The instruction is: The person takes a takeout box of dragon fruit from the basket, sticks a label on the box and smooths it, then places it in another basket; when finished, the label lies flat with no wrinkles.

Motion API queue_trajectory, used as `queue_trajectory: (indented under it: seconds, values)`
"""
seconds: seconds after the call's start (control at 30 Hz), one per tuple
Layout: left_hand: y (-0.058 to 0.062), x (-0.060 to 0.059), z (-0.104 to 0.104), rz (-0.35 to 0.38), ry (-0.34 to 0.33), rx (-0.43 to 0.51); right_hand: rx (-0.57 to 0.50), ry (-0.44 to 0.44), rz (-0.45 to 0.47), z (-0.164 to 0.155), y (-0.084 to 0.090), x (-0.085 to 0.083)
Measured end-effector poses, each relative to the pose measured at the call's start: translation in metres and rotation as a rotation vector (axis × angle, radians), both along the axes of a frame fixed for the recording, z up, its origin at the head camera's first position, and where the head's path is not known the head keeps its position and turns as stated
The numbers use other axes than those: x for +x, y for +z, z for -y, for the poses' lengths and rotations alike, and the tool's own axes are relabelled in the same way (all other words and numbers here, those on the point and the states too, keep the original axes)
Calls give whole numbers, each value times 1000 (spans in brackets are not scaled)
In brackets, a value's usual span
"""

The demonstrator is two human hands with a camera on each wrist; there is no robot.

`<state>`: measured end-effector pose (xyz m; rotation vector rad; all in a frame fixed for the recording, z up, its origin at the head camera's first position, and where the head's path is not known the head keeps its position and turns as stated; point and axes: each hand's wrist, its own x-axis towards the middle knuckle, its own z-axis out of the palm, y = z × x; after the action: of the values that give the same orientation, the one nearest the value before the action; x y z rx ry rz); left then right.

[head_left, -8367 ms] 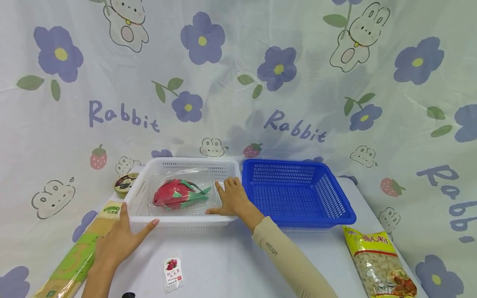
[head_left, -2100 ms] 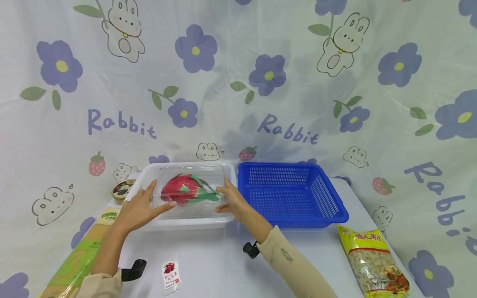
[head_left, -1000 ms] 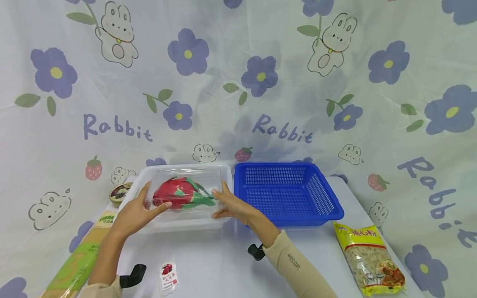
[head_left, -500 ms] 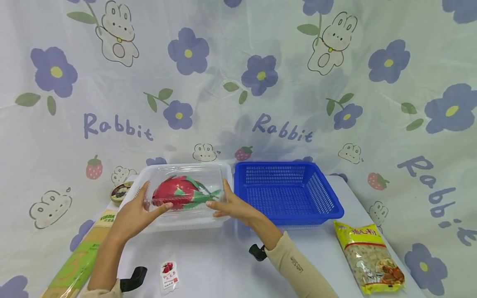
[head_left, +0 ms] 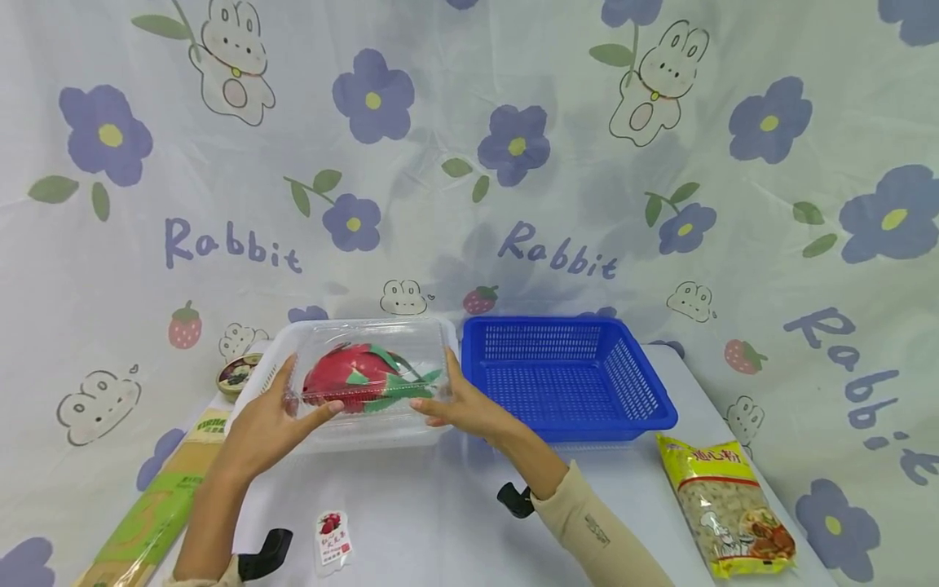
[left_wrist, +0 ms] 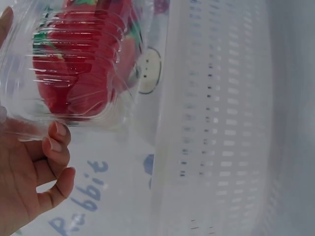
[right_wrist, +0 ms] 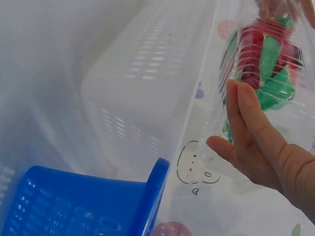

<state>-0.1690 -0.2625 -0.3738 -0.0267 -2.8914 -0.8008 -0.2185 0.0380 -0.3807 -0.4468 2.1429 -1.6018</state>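
Clear thin plastic, the lidded box point(head_left: 367, 379) with the red dragon fruit point(head_left: 345, 377) looks light and slippery, so we grasp its two short ends, left hand point(head_left: 267, 424) and right hand point(head_left: 462, 403) fingers curled on it, above the white perforated basket point(head_left: 273, 371).

- Clamshell box point(head_left: 367, 383): thin clear plastic, glossy, ribbed.
- White basket point(head_left: 440, 338): perforated plastic, matt.
- Blue basket point(head_left: 579, 379): the same perforated plastic, slight sheen.
- Backdrop point(head_left: 469, 163): printed cloth, creased.
- Noodle bag point(head_left: 729, 514): probably shiny plastic film.
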Motion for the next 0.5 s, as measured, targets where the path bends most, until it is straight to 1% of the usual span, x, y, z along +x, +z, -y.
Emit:
queue_trajectory:
  seconds: [0.17, 0.5]
  values:
    - [1, 4, -6, -15, -9, 5, 2, -9, -9, -6, 2, 7]
    - [-3, 8, -13, -29, -11, -1, -75, 17, -39, -13, -1, 15]
